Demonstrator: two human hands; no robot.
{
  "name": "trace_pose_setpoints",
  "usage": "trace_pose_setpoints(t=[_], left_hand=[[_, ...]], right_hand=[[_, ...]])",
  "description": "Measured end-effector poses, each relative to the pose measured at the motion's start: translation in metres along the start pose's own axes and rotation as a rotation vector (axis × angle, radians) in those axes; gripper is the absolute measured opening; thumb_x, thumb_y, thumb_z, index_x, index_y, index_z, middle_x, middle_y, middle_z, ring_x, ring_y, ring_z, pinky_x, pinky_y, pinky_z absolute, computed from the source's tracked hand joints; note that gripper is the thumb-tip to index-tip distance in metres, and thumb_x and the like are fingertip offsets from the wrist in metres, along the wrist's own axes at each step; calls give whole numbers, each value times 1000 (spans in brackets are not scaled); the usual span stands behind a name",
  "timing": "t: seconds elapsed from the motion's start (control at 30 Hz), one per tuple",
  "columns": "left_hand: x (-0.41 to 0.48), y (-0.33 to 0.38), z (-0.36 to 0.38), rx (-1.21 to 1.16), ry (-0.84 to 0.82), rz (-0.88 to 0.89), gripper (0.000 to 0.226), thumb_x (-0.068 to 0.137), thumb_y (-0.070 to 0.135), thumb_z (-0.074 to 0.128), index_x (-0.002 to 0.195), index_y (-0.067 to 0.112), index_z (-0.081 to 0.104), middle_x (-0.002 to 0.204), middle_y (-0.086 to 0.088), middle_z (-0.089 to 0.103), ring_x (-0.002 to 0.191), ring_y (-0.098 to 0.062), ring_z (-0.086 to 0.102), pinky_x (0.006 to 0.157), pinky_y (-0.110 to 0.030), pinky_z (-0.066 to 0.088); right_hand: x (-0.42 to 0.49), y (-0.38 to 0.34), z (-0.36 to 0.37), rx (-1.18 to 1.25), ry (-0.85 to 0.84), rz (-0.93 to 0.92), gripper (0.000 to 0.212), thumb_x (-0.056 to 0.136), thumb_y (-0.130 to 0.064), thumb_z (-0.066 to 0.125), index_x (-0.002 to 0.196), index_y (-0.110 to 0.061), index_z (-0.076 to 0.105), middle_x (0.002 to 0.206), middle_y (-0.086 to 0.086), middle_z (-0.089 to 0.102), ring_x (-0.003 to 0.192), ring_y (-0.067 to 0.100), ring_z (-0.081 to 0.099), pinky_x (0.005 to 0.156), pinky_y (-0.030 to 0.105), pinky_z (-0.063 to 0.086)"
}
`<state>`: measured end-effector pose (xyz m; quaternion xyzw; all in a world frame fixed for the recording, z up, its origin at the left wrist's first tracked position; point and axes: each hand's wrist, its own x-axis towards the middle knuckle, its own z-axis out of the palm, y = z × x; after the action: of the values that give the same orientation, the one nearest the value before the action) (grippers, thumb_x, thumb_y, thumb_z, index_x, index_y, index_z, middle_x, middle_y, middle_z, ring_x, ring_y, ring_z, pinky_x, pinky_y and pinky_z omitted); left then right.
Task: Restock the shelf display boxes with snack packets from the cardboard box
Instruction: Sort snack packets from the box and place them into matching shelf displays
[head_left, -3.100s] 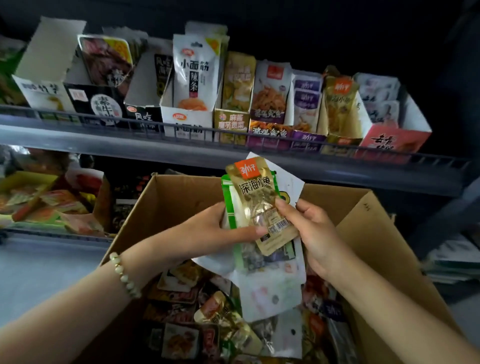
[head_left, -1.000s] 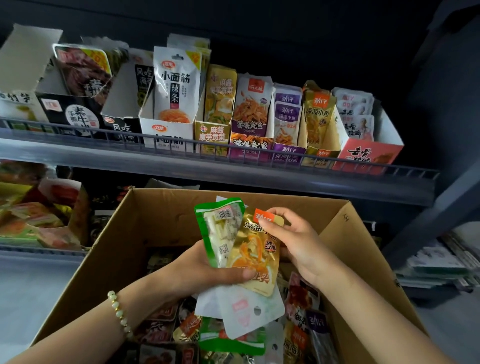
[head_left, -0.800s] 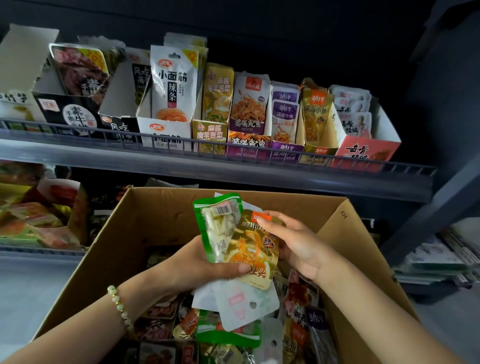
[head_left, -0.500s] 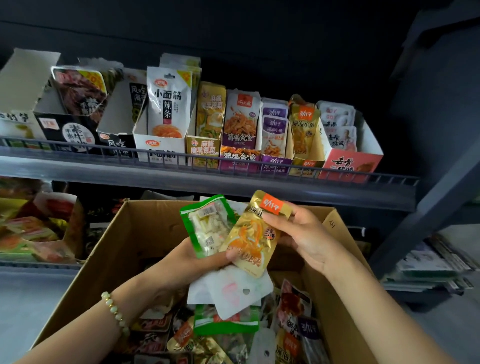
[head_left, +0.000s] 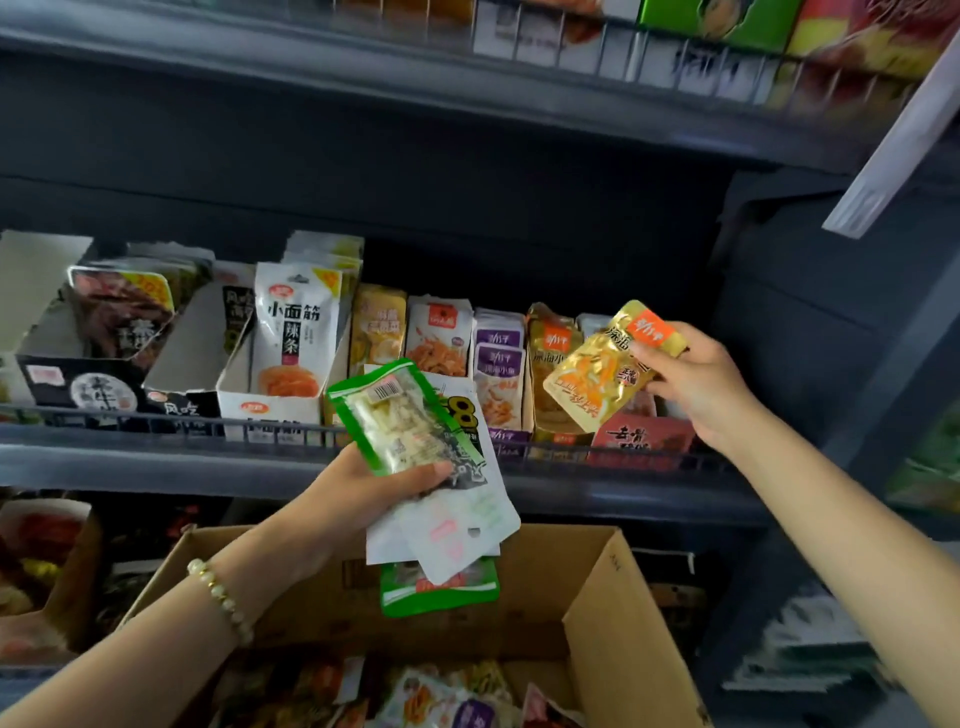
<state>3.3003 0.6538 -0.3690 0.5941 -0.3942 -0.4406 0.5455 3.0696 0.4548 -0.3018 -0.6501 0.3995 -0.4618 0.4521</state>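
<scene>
My right hand (head_left: 696, 379) pinches a gold snack packet (head_left: 597, 379) by its orange-labelled top, raised in front of the matching gold display box (head_left: 550, 353) on the middle shelf. My left hand (head_left: 363, 493) grips a stack of packets: a green one (head_left: 410, 415) on top, white ones (head_left: 457, 525) beneath. The stack is held in front of the shelf rail (head_left: 156, 421). The open cardboard box (head_left: 597, 623) sits below, with several loose packets inside.
Display boxes line the shelf: a dark one (head_left: 83, 384) at left, a white noodle-snack one (head_left: 291, 343), purple (head_left: 498, 364) and red (head_left: 644, 436) ones. Another shelf (head_left: 467, 88) runs overhead. A dark upright post (head_left: 779, 322) stands at the right.
My right hand has pulled the gold packet off the stack and lifted it up and right to the shelf. My left hand has raised the stack too. The view has tilted upward.
</scene>
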Motion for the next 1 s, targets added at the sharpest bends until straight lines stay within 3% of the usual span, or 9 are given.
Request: trace_pose_setpoints(t=[0.1, 0.23, 0.33, 0.43, 0.53, 0.63, 0.73, 0.8, 1.0], left_hand=[[15, 10, 3, 24, 0, 32, 27, 77, 24, 74, 101, 22, 64, 89, 6, 76, 79, -12, 73, 70, -27, 54], [30, 13, 5, 18, -5, 35, 30, 76, 25, 74, 103, 20, 63, 88, 5, 76, 78, -12, 73, 65, -24, 54], [37, 12, 3, 24, -28, 30, 54, 62, 41, 83, 107, 19, 62, 91, 4, 76, 82, -15, 73, 68, -27, 55], [44, 11, 0, 42, -22, 29, 76, 44, 56, 86, 107, 20, 62, 91, 5, 76, 82, -14, 73, 68, -26, 55], [48, 10, -2, 41, -11, 9, 66, 51, 47, 82, 107, 19, 62, 89, 5, 76, 80, -14, 73, 68, -27, 54], [52, 9, -3, 31, -30, -9, 86, 36, 57, 89, 108, 18, 62, 91, 2, 76, 81, -16, 73, 66, -26, 55], [52, 9, 2, -13, -40, -46, 74, 44, 47, 93, 105, 18, 62, 89, 1, 76, 78, -17, 73, 62, -26, 56], [51, 8, 6, -7, -26, -66, 54, 59, 35, 89, 104, 20, 62, 89, 2, 76, 78, -16, 73, 69, -29, 55], [48, 6, 12, -29, -21, -56, 37, 69, 25, 80, 101, 19, 64, 90, 2, 76, 81, -16, 73, 71, -29, 55]], right_hand=[[37, 2, 1, -225, 18, -84, 17, 91, -18, 64, 107, -20, 59, 96, -2, 66, 87, 13, 64, 76, 31, 54], [76, 16, 19, -355, -44, -59, 16, 91, -23, 65, 105, -24, 59, 103, 2, 67, 96, 21, 65, 87, 43, 55], [93, 26, 34, -549, -155, -98, 27, 90, -16, 66, 116, -19, 61, 107, 1, 65, 100, 19, 62, 88, 35, 52], [102, 30, 44, -657, -269, -152, 31, 82, -7, 73, 110, -12, 63, 111, 3, 63, 105, 17, 58, 89, 30, 48], [110, 35, 48, -752, -323, -234, 26, 81, -9, 74, 103, -18, 63, 110, 1, 64, 105, 15, 58, 88, 28, 47], [117, 38, 49, -817, -334, -310, 24, 83, -12, 72, 103, -19, 62, 108, -2, 63, 103, 13, 58, 82, 24, 46], [123, 42, 48, -847, -321, -351, 26, 83, -10, 71, 107, -19, 62, 107, -3, 61, 101, 13, 57, 74, 18, 41], [125, 47, 47, -856, -300, -369, 29, 83, -9, 71, 109, -19, 61, 111, -2, 61, 103, 13, 56, 77, 20, 41], [104, 43, 51, -789, -171, -456, 32, 85, -16, 70, 114, -21, 58, 116, -4, 58, 108, 12, 54, 85, 24, 43]])
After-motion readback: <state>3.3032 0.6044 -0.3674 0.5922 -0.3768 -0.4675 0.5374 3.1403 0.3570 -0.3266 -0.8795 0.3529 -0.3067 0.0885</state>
